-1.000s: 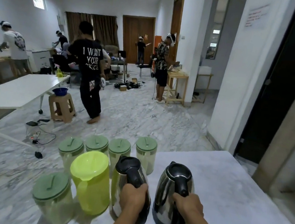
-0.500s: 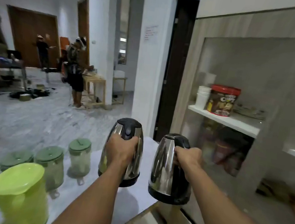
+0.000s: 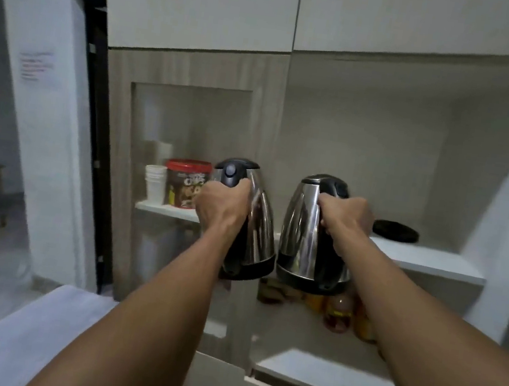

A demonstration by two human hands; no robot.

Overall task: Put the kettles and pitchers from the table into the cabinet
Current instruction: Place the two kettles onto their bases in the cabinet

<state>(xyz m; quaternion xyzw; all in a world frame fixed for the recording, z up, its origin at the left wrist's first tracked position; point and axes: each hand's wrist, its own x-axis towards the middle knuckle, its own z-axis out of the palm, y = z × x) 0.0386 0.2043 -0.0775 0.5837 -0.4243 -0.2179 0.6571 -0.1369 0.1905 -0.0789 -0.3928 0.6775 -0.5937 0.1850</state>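
both kettles now off the table, swinging toward cabinet shelf (image 3: pixel 417 260) | left hand (image 3: pixel 220 206) gripping left kettle (image 3: pixel 253 225), right hand (image 3: pixel 345 220) gripping right kettle (image 3: pixel 301 232) | pitchers still waiting

You hold two steel kettles in the air, one in each fist, side by side and nearly touching at their bases. The left kettle (image 3: pixel 253 225), under your left hand (image 3: pixel 218 207), has a black lid and black base and tilts slightly. The right kettle (image 3: pixel 301 235), gripped by your right hand (image 3: pixel 344 220), looks alike, shiny with a black handle, and leans the other way.
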